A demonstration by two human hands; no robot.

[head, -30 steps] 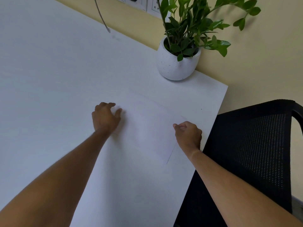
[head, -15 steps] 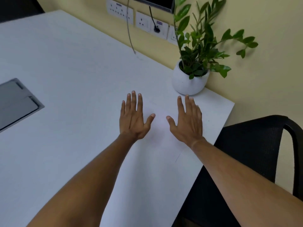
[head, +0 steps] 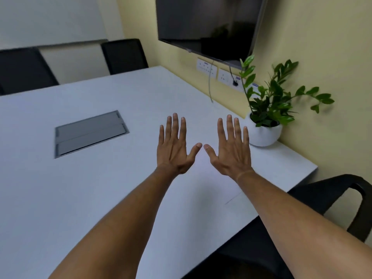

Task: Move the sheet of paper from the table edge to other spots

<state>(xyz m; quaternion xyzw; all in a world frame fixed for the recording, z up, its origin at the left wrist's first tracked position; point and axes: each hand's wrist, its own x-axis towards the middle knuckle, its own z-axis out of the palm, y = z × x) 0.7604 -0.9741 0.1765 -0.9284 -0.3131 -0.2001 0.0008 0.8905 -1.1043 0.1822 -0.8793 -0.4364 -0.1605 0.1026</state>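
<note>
A white sheet of paper (head: 211, 182) lies flat on the white table (head: 100, 188), near its right edge; its near corner shows as a thin dark line. My left hand (head: 175, 146) and my right hand (head: 231, 148) are held side by side over the sheet's far part, palms down, fingers spread, thumbs almost touching. Neither hand holds anything. Both hands and forearms hide much of the sheet, and I cannot tell whether the palms touch it.
A potted green plant (head: 265, 125) in a white pot stands at the table's right corner by the yellow wall. A grey cable hatch (head: 90, 133) is set into the table at left. Black chairs (head: 332, 198) stand at right and at the far side. A wall screen (head: 207, 23) hangs above sockets.
Both hands let go of the sheet's edges, opened flat and came together over it. The view has tilted up, showing more of the room.
</note>
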